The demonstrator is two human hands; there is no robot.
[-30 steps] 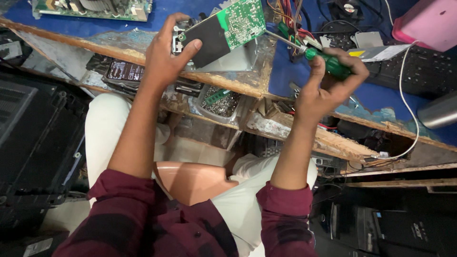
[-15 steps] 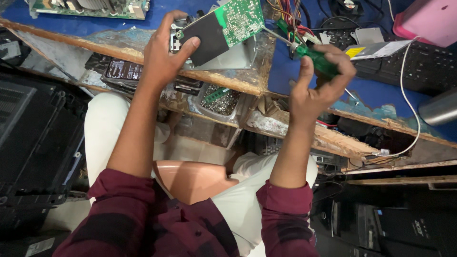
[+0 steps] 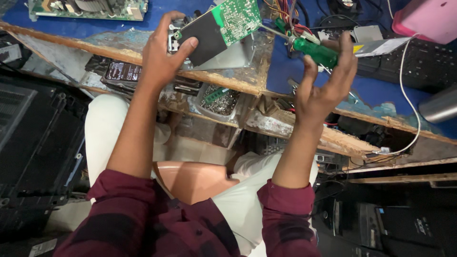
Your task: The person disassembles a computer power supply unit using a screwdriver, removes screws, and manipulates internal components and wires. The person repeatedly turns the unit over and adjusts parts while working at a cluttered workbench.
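Note:
My left hand (image 3: 164,50) grips a green circuit board with a black cover sheet (image 3: 223,26), holding it tilted above a metal power-supply case (image 3: 238,54) on the workbench. My right hand (image 3: 326,78) holds a green-handled screwdriver (image 3: 314,51) between thumb and fingertips, its shaft pointing left toward the board's right edge. The other fingers are spread apart. A bundle of coloured wires (image 3: 285,14) trails from the case behind the screwdriver.
A worn wooden bench edge (image 3: 228,81) with a blue top runs across the view. A second circuit board (image 3: 85,7) lies far left, a black keyboard (image 3: 419,57) and a pink box (image 3: 428,19) sit right. A small tray of parts (image 3: 219,100) sits under the bench. Dark computer cases flank my legs.
My right hand has loosened and turned on the screwdriver, fingers now spread, with the tool tip nearer the board. The left hand keeps its hold on the board.

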